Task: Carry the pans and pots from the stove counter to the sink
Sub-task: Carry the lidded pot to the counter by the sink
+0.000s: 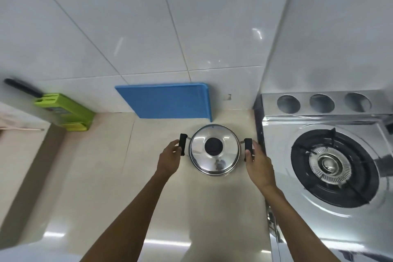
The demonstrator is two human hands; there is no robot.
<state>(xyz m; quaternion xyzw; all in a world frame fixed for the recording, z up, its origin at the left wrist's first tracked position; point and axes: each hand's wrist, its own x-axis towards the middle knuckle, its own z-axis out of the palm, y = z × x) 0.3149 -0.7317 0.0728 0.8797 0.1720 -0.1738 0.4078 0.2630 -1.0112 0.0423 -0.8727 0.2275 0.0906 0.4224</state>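
Observation:
A small steel pot (214, 161) with a shiny lid and a black knob stands on the beige counter (106, 176), just left of the stove. It has two black side handles. My left hand (170, 158) is at the left handle, fingers curled around it. My right hand (258, 165) is at the right handle, thumb and fingers touching it. The pot's base rests on the counter as far as I can tell.
A steel gas stove (331, 161) with a black burner ring fills the right side. A blue cutting board (168, 102) leans on the tiled wall behind the pot. A green knife block (66, 110) with a black-handled knife stands at the left.

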